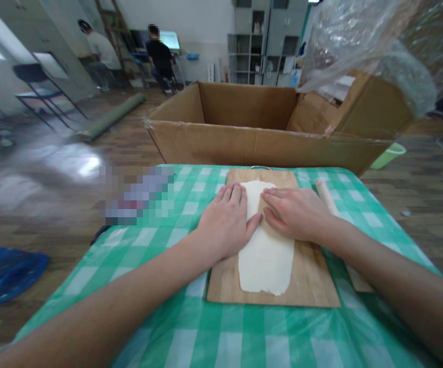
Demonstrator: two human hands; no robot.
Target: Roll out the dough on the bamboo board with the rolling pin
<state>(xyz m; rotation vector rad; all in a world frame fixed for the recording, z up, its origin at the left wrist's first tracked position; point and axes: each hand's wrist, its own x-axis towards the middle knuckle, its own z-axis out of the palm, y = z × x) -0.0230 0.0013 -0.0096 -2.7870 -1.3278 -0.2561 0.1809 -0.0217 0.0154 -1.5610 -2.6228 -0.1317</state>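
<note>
Long, pale dough sheet (266,255), rolled thin, lengthwise down the middle of a wooden cutting board (313,278). Pressed at its far half by both hands, palms down, fingers straight and together, nothing clasped. Left hand (227,220) over the sheet's 10 o'clock edge, thumb reaching inward; right hand (296,212) over the 1 o'clock edge, thumb beside the left thumb on the dough. Near half of the sheet bare, toward 6 o'clock.

At 3 o'clock of the board, a wooden rolling pin (324,195) along its edge, partly hidden under the right forearm. Beneath all, a green-and-white checked tablecloth (244,337). At 12 o'clock beyond the table, an open cardboard box (252,138); at 1 o'clock above it, crumpled clear plastic film (359,41). Far off at 11 o'clock, two people near a lit screen.
</note>
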